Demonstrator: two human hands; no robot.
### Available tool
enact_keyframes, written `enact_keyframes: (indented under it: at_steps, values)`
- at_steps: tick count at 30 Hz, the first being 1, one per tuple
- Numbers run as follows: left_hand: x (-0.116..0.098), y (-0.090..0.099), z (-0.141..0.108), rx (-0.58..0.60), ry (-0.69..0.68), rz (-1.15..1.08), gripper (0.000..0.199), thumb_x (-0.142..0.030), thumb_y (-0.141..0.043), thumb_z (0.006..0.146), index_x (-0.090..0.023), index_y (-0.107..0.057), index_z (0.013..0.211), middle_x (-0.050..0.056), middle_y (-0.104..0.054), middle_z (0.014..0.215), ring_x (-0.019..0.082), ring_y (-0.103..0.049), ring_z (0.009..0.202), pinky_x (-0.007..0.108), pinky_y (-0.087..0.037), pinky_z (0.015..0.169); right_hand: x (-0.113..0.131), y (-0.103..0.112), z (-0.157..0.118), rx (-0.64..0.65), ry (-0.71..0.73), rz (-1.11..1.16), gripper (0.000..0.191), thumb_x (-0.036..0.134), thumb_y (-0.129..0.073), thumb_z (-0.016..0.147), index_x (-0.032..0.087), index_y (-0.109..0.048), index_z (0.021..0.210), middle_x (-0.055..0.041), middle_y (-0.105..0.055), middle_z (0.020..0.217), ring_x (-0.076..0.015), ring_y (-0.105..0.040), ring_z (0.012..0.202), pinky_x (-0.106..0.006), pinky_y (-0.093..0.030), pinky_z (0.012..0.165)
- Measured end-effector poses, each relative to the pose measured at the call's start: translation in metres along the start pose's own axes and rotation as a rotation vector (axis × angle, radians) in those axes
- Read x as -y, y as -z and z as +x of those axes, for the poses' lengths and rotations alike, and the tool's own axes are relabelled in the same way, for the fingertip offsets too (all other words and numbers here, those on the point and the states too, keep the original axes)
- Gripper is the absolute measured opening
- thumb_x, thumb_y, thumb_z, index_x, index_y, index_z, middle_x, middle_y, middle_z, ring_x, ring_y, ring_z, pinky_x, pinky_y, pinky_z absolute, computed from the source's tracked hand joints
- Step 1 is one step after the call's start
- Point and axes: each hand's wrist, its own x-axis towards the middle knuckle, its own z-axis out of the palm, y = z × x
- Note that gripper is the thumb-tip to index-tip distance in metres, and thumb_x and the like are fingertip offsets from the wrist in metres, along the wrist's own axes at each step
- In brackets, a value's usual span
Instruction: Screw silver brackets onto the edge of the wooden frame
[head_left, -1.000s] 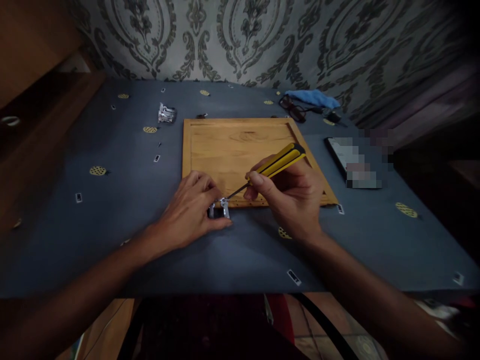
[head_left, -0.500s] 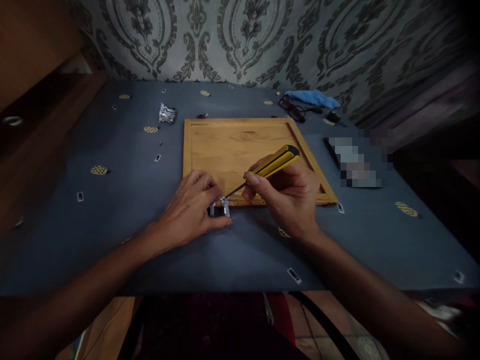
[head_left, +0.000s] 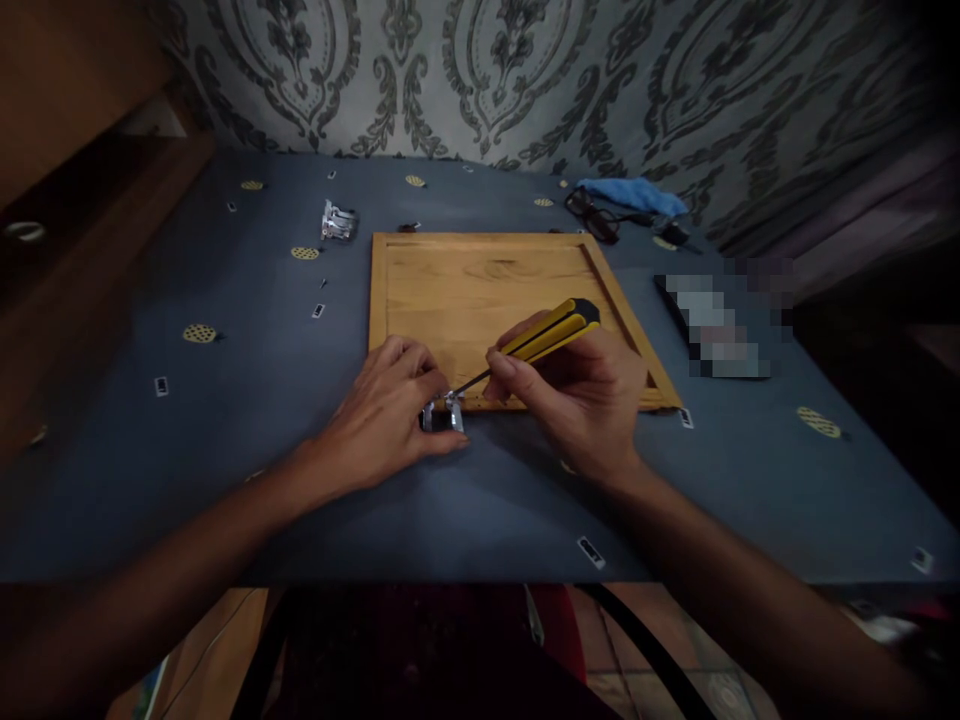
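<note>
Across the far right of the table (head_left: 337,530) lie a crumpled blue cloth (head_left: 634,195), dark-framed glasses (head_left: 592,215) and a small black object (head_left: 673,232), grouped close together. Nearer, on the right, a dark slab (head_left: 716,325), its face blurred out, sits well apart from the wooden panel (head_left: 480,290). On the far left, a second hinge (head_left: 339,221) stands apart from the panel's left edge; a small screw (head_left: 323,284) lies nearer, between the hinge and a printed label. None of these stands between the two hands.

The panel lies flat mid-table, its raised rim facing up. Its near edge runs beneath the work and is set back from the table's near edge, leaving a strip of cloth covering between. Wider stretches of the covering extend left and right. Patterned wallpaper (head_left: 495,80) bounds the far side.

At the panel's near edge, the left hand (head_left: 386,415) is partly closed, thumb and fingers about a metal hinge (head_left: 454,412). The right hand (head_left: 589,395) is closed on a yellow-and-black screwdriver (head_left: 551,332), held slanting, its tip at the hinge.
</note>
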Motion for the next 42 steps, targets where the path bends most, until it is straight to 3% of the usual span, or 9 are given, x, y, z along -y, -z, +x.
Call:
enact_keyframes:
  at_steps: [5, 10, 15, 25, 31, 35, 38, 42]
  values:
    - [-0.001, 0.001, 0.0, 0.012, 0.009, 0.002, 0.035, -0.041, -0.086, 0.08, -0.015, -0.073, 0.1, 0.007, -0.065, 0.106, 0.028, -0.054, 0.109, 0.043, -0.05, 0.092, 0.001, 0.0, 0.006, 0.054, -0.01, 0.026, 0.026, 0.038, -0.087, 0.08, 0.022, -0.067, 0.082, 0.0049, -0.063, 0.074, -0.0086, -0.062, 0.055, -0.023, -0.052, 0.052]
    - [-0.001, 0.002, 0.001, 0.024, 0.019, -0.002, 0.033, -0.04, -0.085, 0.082, -0.017, -0.074, 0.103, 0.009, -0.066, 0.115, 0.03, -0.053, 0.114, 0.047, -0.05, 0.098, 0.012, 0.003, 0.022, 0.298, -0.053, 0.044, 0.025, 0.043, -0.079, 0.088, 0.021, -0.071, 0.095, 0.003, -0.066, 0.079, -0.0095, -0.064, 0.061, -0.023, -0.053, 0.057]
    - [-0.001, 0.002, 0.001, 0.022, 0.009, -0.001, 0.038, -0.041, -0.085, 0.081, -0.015, -0.074, 0.107, 0.01, -0.067, 0.111, 0.031, -0.054, 0.112, 0.048, -0.051, 0.097, 0.017, 0.005, 0.037, 0.509, -0.076, 0.024, 0.035, 0.051, -0.077, 0.088, 0.02, -0.063, 0.078, 0.0022, -0.064, 0.07, -0.0122, -0.065, 0.062, -0.025, -0.052, 0.057]
    - [-0.002, 0.003, 0.002, 0.041, 0.04, -0.005, 0.038, -0.042, -0.086, 0.08, -0.017, -0.075, 0.105, 0.01, -0.066, 0.115, 0.031, -0.053, 0.115, 0.049, -0.05, 0.1, 0.008, 0.0, 0.04, 0.409, -0.117, 0.123, 0.032, 0.045, -0.087, 0.078, 0.021, -0.066, 0.081, 0.0051, -0.066, 0.068, -0.0098, -0.065, 0.053, -0.023, -0.054, 0.05]
    - [0.0, 0.0, 0.001, 0.005, 0.005, 0.002, 0.038, -0.044, -0.087, 0.078, -0.016, -0.073, 0.099, 0.008, -0.065, 0.107, 0.029, -0.055, 0.109, 0.047, -0.05, 0.096, 0.008, 0.005, 0.042, 0.464, -0.08, 0.144, 0.027, 0.046, -0.073, 0.093, 0.021, -0.071, 0.104, 0.0041, -0.07, 0.072, -0.0095, -0.07, 0.061, -0.021, -0.06, 0.06]
    - [0.0, 0.0, 0.001, 0.003, 0.009, -0.011, 0.039, -0.046, -0.087, 0.078, -0.017, -0.073, 0.101, 0.007, -0.065, 0.107, 0.029, -0.054, 0.109, 0.047, -0.05, 0.097, 0.006, 0.003, 0.043, 0.406, -0.093, 0.177, 0.028, 0.047, -0.08, 0.086, 0.021, -0.073, 0.095, 0.0037, -0.072, 0.079, -0.0067, -0.064, 0.052, -0.02, -0.056, 0.05]
    - [0.0, 0.0, 0.001, 0.003, 0.011, -0.026, 0.036, -0.043, -0.088, 0.078, -0.018, -0.073, 0.099, 0.006, -0.065, 0.108, 0.028, -0.053, 0.11, 0.046, -0.049, 0.097, 0.004, 0.0, 0.044, 0.357, -0.119, 0.168, 0.029, 0.044, -0.088, 0.077, 0.021, -0.072, 0.084, 0.006, -0.066, 0.068, -0.0056, -0.056, 0.044, -0.02, -0.049, 0.042]
    - [-0.001, 0.001, 0.001, 0.009, 0.019, -0.018, 0.035, -0.041, -0.088, 0.078, -0.017, -0.072, 0.099, 0.007, -0.064, 0.108, 0.028, -0.053, 0.11, 0.045, -0.049, 0.097, 0.006, 0.001, 0.045, 0.339, -0.148, 0.129, 0.032, 0.04, -0.092, 0.072, 0.02, -0.069, 0.081, 0.0066, -0.063, 0.063, -0.0068, -0.056, 0.044, -0.021, -0.05, 0.042]
